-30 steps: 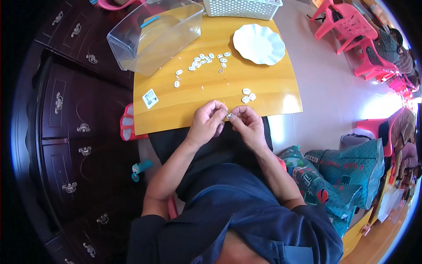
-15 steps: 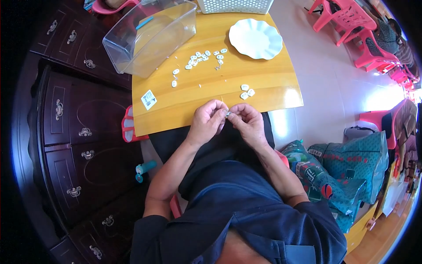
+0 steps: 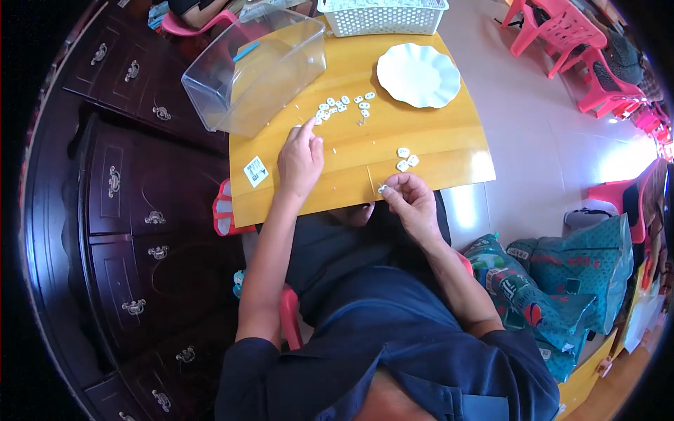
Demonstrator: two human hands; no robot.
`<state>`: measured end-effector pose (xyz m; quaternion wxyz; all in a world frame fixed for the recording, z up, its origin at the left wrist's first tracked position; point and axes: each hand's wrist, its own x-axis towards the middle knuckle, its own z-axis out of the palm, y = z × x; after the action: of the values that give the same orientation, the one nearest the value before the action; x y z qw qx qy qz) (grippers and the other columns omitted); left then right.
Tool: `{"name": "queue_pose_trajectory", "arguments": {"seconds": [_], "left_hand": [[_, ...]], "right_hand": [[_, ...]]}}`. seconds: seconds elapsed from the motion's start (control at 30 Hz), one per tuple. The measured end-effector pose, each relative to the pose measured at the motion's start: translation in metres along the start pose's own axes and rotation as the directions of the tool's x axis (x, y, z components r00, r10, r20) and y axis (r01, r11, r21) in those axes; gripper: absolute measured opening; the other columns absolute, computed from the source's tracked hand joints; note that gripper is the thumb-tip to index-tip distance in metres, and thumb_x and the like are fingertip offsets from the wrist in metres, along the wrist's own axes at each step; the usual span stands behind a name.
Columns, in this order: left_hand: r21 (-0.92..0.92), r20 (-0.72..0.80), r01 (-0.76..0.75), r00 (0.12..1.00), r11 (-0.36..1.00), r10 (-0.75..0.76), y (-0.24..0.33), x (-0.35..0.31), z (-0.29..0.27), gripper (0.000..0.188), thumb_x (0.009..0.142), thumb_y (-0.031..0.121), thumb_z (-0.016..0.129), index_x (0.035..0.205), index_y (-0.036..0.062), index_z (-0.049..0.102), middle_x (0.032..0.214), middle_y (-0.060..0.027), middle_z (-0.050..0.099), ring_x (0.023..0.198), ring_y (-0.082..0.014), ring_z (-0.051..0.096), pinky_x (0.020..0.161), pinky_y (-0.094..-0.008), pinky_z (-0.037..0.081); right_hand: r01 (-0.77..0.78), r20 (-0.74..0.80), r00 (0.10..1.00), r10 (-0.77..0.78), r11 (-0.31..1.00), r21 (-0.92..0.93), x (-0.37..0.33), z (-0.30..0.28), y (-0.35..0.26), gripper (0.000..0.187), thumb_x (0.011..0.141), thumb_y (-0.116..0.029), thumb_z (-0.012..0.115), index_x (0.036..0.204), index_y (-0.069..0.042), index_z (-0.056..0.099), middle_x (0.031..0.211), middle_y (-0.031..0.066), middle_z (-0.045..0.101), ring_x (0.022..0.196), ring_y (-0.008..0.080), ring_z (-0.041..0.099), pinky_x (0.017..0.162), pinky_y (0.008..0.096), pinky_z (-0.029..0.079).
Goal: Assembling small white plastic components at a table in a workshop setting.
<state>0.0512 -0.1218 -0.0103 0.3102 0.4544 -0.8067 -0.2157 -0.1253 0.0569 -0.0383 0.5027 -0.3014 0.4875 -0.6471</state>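
My right hand is closed at the table's near edge, pinching a small white piece with dark dots between thumb and fingertips. A thin pale stick or strand lies just beyond it. My left hand is over the left part of the table with its fingers stretched out and apart, nothing visible in them. Its index fingertip is at the near-left side of several loose white oval pieces with dark dots; whether it touches one cannot be made out. Three similar pieces lie in a group beyond my right hand.
A white scalloped plate sits at the table's far right. A clear plastic bin stands far left, a white perforated basket at the back. A printed label lies left on the wooden table. Dark drawers flank the left; teal bags lie right.
My hands were together at the table's near edge; my left hand has parted from the right and reached forward and left to the loose pieces. My right hand keeps its pinch.
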Motion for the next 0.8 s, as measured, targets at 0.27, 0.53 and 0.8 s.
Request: {"name": "queue_pose_trajectory", "arguments": {"seconds": [0.27,0.53,0.8], "left_hand": [[0.402,0.111,-0.101,0.992,0.91,0.061,-0.007,0.001,0.012,0.032,0.091,0.018,0.063,0.121,0.006,0.06,0.104,-0.015,0.061,0.091,-0.035,0.065,0.077,-0.0453,0.053],[0.332,0.02,-0.072,0.997,0.941,0.07,0.0,0.014,0.006,0.03,0.089,0.017,0.065,0.117,0.0051,0.062,0.099,-0.0151,0.062,0.089,-0.0354,0.065,0.076,-0.0451,0.053],[0.398,0.035,-0.079,0.997,0.914,0.071,-0.012,0.025,0.018,0.023,0.088,0.023,0.068,0.106,0.0099,0.064,0.096,-0.0115,0.063,0.084,-0.034,0.066,0.072,-0.0453,0.054]], "right_hand": [[0.0,-0.034,0.999,0.0,1.0,0.002,0.003,-0.008,-0.001,0.011,0.093,-0.007,0.068,0.101,-0.003,0.062,0.081,-0.0064,0.057,0.065,0.0006,0.049,0.061,0.0173,0.043],[-0.017,-0.034,0.999,0.018,1.0,0.016,0.003,-0.005,-0.005,0.011,0.092,-0.007,0.069,0.101,-0.003,0.062,0.08,-0.0061,0.058,0.065,0.0008,0.049,0.06,0.0175,0.043],[-0.01,-0.031,0.999,0.011,1.0,0.026,0.002,-0.007,-0.002,0.011,0.093,-0.007,0.069,0.1,-0.002,0.062,0.081,-0.0057,0.059,0.066,0.0006,0.05,0.061,0.0169,0.043]]}}
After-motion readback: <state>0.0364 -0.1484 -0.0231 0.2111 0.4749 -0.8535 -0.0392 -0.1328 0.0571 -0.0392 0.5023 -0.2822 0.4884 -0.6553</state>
